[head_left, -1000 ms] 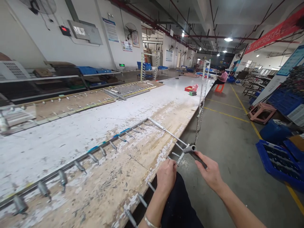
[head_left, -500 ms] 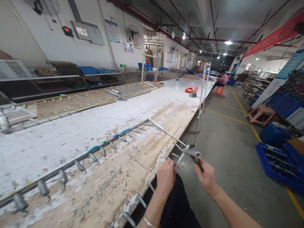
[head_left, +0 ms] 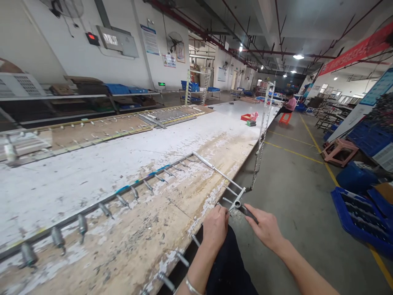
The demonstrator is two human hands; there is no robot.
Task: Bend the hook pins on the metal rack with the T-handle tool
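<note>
My left hand point(head_left: 215, 225) is closed at the table edge, its fingers bunched on the near end of a narrow light metal bar point(head_left: 241, 194). In my right hand point(head_left: 265, 229) is a hammer point(head_left: 248, 213), gripped by its dark handle; its round metal head meets the bar just beyond my left fingers. That bar belongs to a large metal frame point(head_left: 92, 211) lying on the worn table. Several grey pegs with hooked tips point(head_left: 82, 225) stick out from the frame's long rail. A telescoping crossbar point(head_left: 211, 166) joins the two sides.
An upright white rack point(head_left: 264, 119) stands at the table's right edge. Farther along lie a red tray point(head_left: 245, 117) and a second hooked frame point(head_left: 123, 127). Blue crates point(head_left: 359, 215) sit on the floor to the right. A seated person point(head_left: 289, 103) is in the distance.
The hammer has swung down and left; its head, earlier blurred and raised to the right of the bar, is now against it. My left hand has stayed in place.
</note>
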